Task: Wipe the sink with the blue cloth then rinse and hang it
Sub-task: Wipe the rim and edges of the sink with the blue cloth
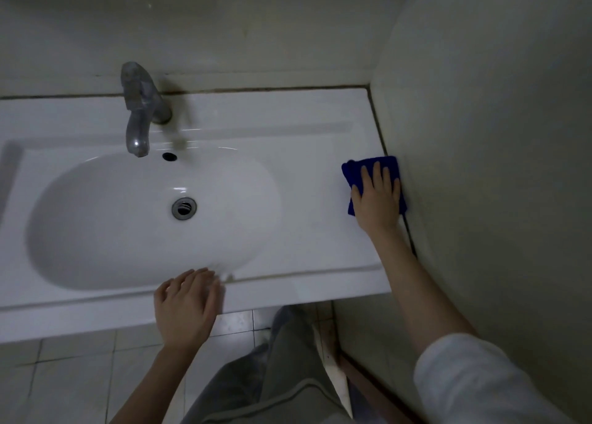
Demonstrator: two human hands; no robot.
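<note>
the right hand [377, 199] sits at about three o'clock, palm down, fingers spread and pointing to twelve, arm bare to a pushed-up white sleeve [474, 378]. the left hand [187, 305] lies at six o'clock, palm down, fingers loosely together, blurred.

cloth [358, 170] on sink [304, 180] ledge, right

Dim, flat light fills a small washroom. A plain pale back wall [256, 23] rises behind the metal tap [141, 109], meeting a side wall [496, 135] in a corner to the right of the tap. A dark, grimy joint line [272, 89] runs along the back wall's foot, right of the tap. Below the tap, nearer the camera, lies a floor of pale square tiles [73, 375] with darker grout.
</note>
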